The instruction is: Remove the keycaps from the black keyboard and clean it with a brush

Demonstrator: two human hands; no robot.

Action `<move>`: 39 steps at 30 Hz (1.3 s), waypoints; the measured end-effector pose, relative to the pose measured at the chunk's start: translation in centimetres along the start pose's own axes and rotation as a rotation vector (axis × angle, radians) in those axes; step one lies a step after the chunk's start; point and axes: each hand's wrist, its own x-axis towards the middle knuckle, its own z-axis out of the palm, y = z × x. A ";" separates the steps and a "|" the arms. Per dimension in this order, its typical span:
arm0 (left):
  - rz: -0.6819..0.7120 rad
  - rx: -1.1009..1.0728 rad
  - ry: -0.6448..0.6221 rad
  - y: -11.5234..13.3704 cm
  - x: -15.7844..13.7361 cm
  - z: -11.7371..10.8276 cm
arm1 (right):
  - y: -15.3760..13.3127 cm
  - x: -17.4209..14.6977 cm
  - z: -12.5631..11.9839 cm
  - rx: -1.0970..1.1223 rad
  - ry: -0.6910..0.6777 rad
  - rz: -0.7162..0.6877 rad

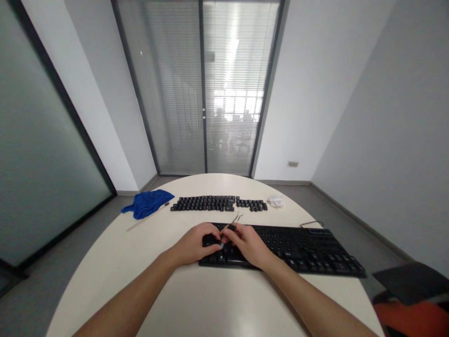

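Observation:
A black keyboard (298,248) lies on the table, with many keycaps off its upper rows and keys still along its front edge and right end. My left hand (196,243) is over its left end, thumb and fingers pinched together near a small pale spot; what they grip is hidden. Beside it, my right hand (250,243) is closed around a wire keycap puller (239,217), whose two thin prongs point away from me. Behind the keyboard, loose black keycaps (203,203) are laid out in rows, with a smaller group of keycaps (251,205) to their right.
On the round white table (140,276), a blue cloth (149,203) lies far left beside a thin brush (147,218). A crumpled white tissue (276,201) sits far right. The keyboard's cable (311,223) loops behind it. A black and red chair (412,299) stands at right.

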 end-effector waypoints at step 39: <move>-0.198 0.327 0.472 -4.6 -0.5 -5.7 | 1.5 0.2 0.3 0.087 0.168 0.109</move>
